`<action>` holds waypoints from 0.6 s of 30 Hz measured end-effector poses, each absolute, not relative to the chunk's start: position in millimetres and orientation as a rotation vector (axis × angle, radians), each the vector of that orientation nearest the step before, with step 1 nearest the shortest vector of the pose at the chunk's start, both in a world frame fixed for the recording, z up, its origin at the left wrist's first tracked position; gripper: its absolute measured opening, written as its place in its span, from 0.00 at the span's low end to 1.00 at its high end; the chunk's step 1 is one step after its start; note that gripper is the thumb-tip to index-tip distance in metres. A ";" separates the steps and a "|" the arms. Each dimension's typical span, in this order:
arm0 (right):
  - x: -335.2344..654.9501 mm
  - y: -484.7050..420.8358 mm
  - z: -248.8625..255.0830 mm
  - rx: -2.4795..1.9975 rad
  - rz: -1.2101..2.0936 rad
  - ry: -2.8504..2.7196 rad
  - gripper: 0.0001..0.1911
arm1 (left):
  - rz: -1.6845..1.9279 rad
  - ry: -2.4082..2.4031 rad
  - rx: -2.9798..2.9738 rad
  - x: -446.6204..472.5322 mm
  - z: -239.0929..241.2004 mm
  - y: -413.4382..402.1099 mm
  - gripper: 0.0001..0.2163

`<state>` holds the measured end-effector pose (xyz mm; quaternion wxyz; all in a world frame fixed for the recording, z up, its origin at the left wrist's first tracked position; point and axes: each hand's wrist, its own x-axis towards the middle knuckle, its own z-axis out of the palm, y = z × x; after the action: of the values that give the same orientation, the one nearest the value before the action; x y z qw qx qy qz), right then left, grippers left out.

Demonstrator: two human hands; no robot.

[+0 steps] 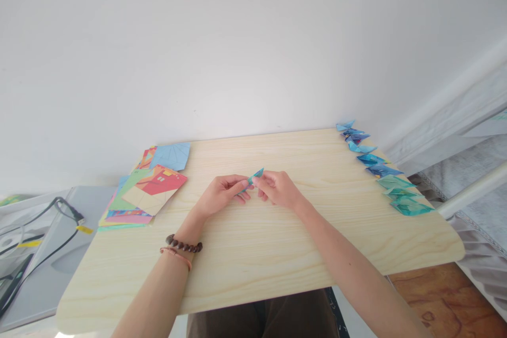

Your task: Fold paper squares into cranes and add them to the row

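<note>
Two hands meet at the centre of the frame above a pale wooden table (253, 253). The left hand (222, 195) and the right hand (277, 189) both pinch a small teal folded paper piece (255, 175), fingertips closed on it from either side; its point tilts toward the upper right. The piece is held just above the tabletop, roughly midway between the table's side edges and well back from the near edge.

A stack of coloured paper sheets (148, 187) lies at left of centre, its lower corner at the table's left edge. A row of folded blue and teal paper pieces (382, 171) runs along the right edge, from the far corner down toward mid-right. Bare wood lies open between stack and row, and across the near half of the table, crossed only by the forearms.

The left wrist carries a bead bracelet (184, 245). A black cable (59, 208) lies on the grey surface at lower left, off the table.
</note>
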<state>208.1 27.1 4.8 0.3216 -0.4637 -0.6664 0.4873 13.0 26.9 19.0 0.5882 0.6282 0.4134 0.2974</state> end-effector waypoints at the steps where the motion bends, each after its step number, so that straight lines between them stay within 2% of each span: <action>1: 208.3 27.0 5.1 -1.203 1.258 -1.761 0.21 | 0.697 0.971 1.474 13.3 19.0 27.2 0.17; 7: 207.1 26.9 4.6 -1.124 1.275 -1.770 0.18 | 0.699 0.976 1.511 15.7 18.7 28.2 0.17; 12: 209.6 29.0 4.9 -1.159 1.123 -1.706 0.13 | 0.712 1.058 1.540 12.8 17.0 28.7 0.18; 18: 214.0 31.1 6.5 -1.056 1.124 -1.767 0.14 | 0.681 1.077 1.563 7.3 19.6 31.0 0.18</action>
<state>214.0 31.1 6.5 0.3876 -0.4151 -0.6943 0.4419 7.3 31.0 19.6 0.5331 0.6558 0.4519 0.2856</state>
